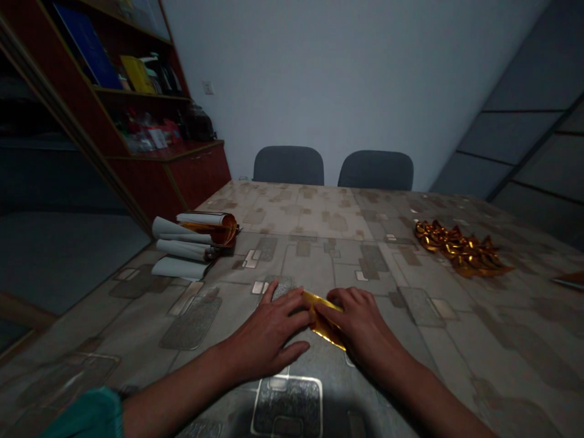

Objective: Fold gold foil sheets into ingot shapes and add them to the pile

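Note:
A folded piece of gold foil paper lies on the table between my hands. My left hand rests palm down at its left end, fingers stretched and apart, with the fingertips touching the foil and the thumb away from it. My right hand is closed on the right part of the foil, its thumb reaching across the top and its other fingers curled. Part of the foil is hidden under the fingers of both hands.
Several folded gold foil pieces form a cluster at the right. Rolled sheets, pale outside and gold inside, lie at the left. Another flat piece shows at the right edge. Two grey chairs stand behind the patterned table.

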`<state>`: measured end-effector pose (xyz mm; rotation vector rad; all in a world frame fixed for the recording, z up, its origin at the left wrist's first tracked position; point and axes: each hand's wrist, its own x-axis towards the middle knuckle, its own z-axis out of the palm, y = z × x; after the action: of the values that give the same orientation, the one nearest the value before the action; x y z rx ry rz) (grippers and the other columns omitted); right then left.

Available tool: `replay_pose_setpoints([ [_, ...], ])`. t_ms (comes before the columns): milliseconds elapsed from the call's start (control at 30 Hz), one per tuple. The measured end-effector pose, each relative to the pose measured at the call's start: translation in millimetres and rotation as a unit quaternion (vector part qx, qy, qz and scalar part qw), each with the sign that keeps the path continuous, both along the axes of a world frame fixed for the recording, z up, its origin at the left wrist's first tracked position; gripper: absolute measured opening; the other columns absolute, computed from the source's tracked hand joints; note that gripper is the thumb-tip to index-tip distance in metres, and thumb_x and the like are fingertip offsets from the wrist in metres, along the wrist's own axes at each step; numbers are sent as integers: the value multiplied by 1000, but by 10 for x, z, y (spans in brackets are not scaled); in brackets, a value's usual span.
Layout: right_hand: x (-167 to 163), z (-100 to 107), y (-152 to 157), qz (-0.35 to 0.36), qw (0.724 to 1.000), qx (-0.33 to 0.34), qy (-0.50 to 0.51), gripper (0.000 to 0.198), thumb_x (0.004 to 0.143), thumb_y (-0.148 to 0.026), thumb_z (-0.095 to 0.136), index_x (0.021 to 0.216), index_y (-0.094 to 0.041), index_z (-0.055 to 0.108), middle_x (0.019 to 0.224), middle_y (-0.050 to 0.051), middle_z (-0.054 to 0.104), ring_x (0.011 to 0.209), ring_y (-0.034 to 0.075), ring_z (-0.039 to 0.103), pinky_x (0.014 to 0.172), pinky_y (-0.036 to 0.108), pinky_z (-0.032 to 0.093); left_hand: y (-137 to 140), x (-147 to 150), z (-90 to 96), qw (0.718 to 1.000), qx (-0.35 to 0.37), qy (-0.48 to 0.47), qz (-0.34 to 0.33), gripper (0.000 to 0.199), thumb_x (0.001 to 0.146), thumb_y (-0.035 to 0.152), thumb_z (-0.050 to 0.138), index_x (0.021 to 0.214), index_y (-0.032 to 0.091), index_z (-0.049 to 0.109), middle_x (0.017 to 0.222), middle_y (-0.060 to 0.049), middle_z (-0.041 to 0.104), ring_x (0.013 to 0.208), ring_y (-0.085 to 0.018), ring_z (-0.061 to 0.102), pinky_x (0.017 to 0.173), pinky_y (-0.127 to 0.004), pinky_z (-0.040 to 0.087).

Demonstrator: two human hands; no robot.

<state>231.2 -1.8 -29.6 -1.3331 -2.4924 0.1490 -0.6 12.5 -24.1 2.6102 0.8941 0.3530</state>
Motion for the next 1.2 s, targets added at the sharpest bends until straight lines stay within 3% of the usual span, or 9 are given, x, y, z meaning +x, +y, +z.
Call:
replay_pose_setpoints([
  [233,-5,5,6,-27,999,17,-44,39,88,-13,67,124,-29,65,113,10,66,101,29,57,91,47,39,37,-16,6,1000,-20,-19,-5,32,93,29,58,125,28,56,136,-8,57,136,-29,43,114,-64,7],
  [367,-15,1,16,-36,998,8,-48,39,89,-14,65,126,-23,63,111,10,66,100,29,56,91,46,40,109,37,-51,995,-33,-67,67,20,96,25,55,115,27,61,124,-4,65,121,-23,55,112,-53,22],
  [500,-24,-15,28,-29,999,3,-35,36,90,-15,63,125,-22,63,110,10,65,99,29,55,90,45,41,215,130,-88,990,-18,-100,101,7,95,26,59,94,22,65,106,-4,68,104,-22,60,97,-40,38],
  [567,-20,-31,38,-26,999,6,-20,35,90,-13,62,123,-21,64,109,11,64,99,29,54,90,45,42,263,176,-86,987,3,-96,131,5,89,26,65,91,21,64,110,-5,65,106,-24,57,94,-39,40],
  [767,64,-37,81,-41,994,-43,89,36,90,-5,53,123,-15,62,107,11,64,100,26,55,89,42,43,348,198,-51,988,-9,-27,149,39,80,29,73,117,23,62,108,-5,61,103,-27,54,87,-40,39],
  [933,108,7,62,-45,988,-88,117,39,81,-17,71,119,-17,63,109,10,62,101,28,54,89,45,40,341,145,-25,988,-43,-18,150,30,78,27,73,107,22,65,99,-4,58,99,-26,52,84,-37,37],
  [1033,105,14,51,-47,986,-96,124,36,76,-12,71,111,-18,65,107,8,61,99,27,54,88,43,40,322,133,-8,988,-53,-50,136,19,77,22,73,94,21,64,99,-3,56,98,-24,52,83,-36,37],
  [1200,113,6,47,-48,982,-117,138,21,78,-7,65,95,-18,63,95,6,61,93,25,54,81,39,40,282,118,-9,987,-85,-114,77,21,78,11,69,89,21,54,112,-4,60,102,-22,52,87,-35,38],
])
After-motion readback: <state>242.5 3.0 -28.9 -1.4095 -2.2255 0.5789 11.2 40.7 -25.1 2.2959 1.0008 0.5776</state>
